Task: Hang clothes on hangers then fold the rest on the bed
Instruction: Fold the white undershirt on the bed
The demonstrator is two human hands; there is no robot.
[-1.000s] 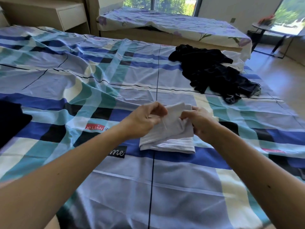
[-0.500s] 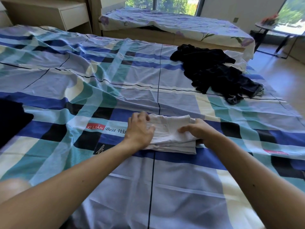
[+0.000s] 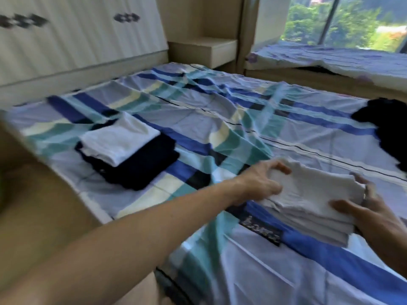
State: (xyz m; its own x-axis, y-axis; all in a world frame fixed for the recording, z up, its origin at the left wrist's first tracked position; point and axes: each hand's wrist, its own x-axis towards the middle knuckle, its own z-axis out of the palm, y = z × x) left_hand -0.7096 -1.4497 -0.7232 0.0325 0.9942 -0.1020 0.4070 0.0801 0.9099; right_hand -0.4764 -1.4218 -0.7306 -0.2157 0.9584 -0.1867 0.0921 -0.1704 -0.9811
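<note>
Folding's finished: the left hand (image 3: 257, 186) and right hand (image 3: 370, 214) now grip the folded white garment (image 3: 308, 199), and the person has turned toward the stack (image 3: 123, 155) at 10 o'clock. Probably goes there next.

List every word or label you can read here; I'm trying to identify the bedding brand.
Black patch on the bedsheet: pale lettering, too blurred to read.
Dark marks on the headboard: blurred, apparently ornament rather than letters.
No other text shows.
</note>
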